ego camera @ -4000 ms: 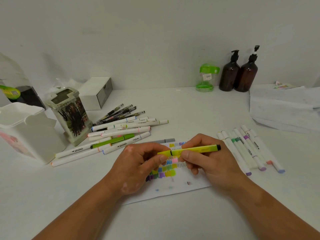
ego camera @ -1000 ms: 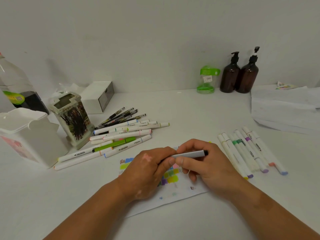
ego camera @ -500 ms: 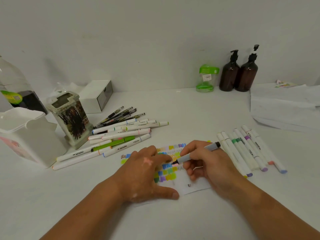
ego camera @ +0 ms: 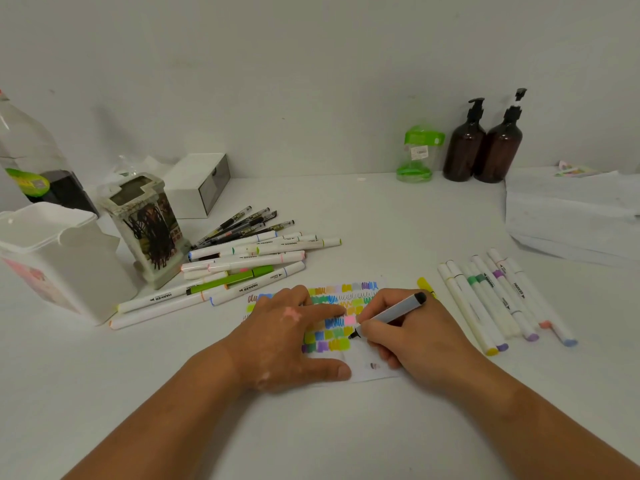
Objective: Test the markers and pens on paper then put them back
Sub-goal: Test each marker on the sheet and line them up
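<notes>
- At the near centre of the table (ego camera: 346, 427), the grey marker (ego camera: 398, 311) is pinched by the curled fingers (ego camera: 370, 329) of the right hand (ego camera: 415, 337). Its dark tip is set on or just above the paper (ego camera: 367, 372), at the right edge of the coloured swatches; contact cannot be confirmed.
- Risk: a new stroke may be laid over an existing swatch, because bare paper is seen only toward the near right corner. The test mark would then be hard to read.
- Risk: the paper may be dragged by the stroke if the pressure of the left hand (ego camera: 287, 341) is relaxed.
- Risk: fresh ink may be smeared by the heel of the right hand, which lies over the sheet's right side.
- Risk: the yellow highlighter (ego camera: 425, 285), just beyond the right knuckles, may be knocked toward the row of markers (ego camera: 491, 299) on the right when the hand is withdrawn.
- Risk: the marker's cap cannot be located, so recapping may be delayed and the tip left to dry.
- Pose, left hand: the fingers (ego camera: 329, 311) are held straight and slightly apart, flat on the swatches, with the thumb extended along the near edge and the palm down.
- Pose, right hand: the barrel is slanted up toward the far right, with the wrist lying low over the table.
- Both forearms enter from the near edge and converge on the paper.
</notes>
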`<state>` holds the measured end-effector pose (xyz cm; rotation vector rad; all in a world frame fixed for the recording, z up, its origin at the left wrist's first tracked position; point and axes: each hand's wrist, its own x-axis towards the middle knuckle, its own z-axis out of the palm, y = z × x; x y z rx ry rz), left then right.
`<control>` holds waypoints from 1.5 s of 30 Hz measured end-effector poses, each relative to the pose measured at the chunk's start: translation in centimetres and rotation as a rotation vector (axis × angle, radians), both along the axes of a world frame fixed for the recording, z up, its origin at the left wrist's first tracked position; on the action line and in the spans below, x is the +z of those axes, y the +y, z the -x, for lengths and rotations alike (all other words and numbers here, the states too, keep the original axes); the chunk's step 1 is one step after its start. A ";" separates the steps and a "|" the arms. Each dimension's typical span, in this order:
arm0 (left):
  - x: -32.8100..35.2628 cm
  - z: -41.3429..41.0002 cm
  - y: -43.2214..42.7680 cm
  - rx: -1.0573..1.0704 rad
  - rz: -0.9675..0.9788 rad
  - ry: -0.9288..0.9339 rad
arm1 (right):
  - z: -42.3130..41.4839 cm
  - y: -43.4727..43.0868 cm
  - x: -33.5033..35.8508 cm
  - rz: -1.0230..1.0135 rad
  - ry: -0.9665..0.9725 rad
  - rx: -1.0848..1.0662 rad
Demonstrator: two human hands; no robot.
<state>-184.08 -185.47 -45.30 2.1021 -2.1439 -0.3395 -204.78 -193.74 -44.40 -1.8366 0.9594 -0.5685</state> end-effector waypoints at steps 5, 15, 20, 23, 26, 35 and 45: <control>-0.2 -0.1 -0.2 0.004 0.007 -0.005 | 0.0 0.0 0.1 0.024 0.044 0.036; -0.4 -0.2 -0.4 0.002 0.011 -0.011 | 0.1 0.0 0.3 0.042 0.050 -0.004; -0.4 -0.2 -0.3 -0.002 0.010 -0.012 | 0.0 0.0 0.4 0.060 0.061 -0.019; -0.4 -0.2 -0.3 -0.004 0.004 -0.014 | 0.1 0.0 0.4 0.046 0.082 0.003; -0.5 -0.3 -0.3 -0.004 0.009 -0.010 | 0.1 -0.1 0.4 0.066 0.077 -0.038; -0.3 -0.2 -0.2 0.000 0.013 -0.016 | 0.1 -0.1 0.3 0.088 0.099 -0.022; -0.3 -0.2 -0.2 0.004 0.007 -0.008 | 0.1 -0.1 0.1 0.046 0.057 0.002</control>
